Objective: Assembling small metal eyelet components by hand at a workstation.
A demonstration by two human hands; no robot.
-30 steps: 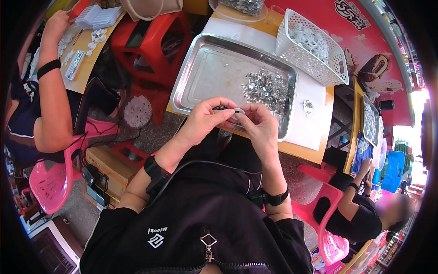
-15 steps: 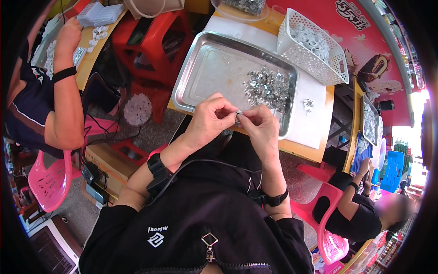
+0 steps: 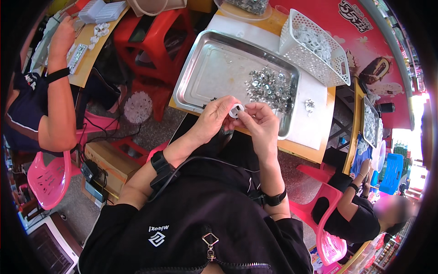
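A small round white plastic part (image 3: pixel 236 110) with a dark slot in its face is pinched between my two hands, just off the near edge of the metal tray (image 3: pixel 191 75). My left hand (image 3: pixel 214 118) is closed on its left side, thumb and forefinger at the rim. From the other side, the thumb and fingers of my right hand (image 3: pixel 260 122) press on it. Inside the tray, a heap of small shiny metal pieces (image 3: pixel 271 89) lies toward the right. A few dark bits sit by the tray's near wall beside my left hand.
A white perforated basket (image 3: pixel 315 48) of clear-white parts stands behind the tray. A little pile of metal pieces (image 3: pixel 310 105) lies on the white sheet (image 3: pixel 315 130). Red stools (image 3: pixel 153 41) stand left. One co-worker's arm (image 3: pixel 61 91) is at the left table; another person (image 3: pixel 351 205) sits right.
The white part has turned in my fingers, and its round slotted face now shows. My hands have shifted slightly. At left, the co-worker's hand has moved away from a tray of small parts.
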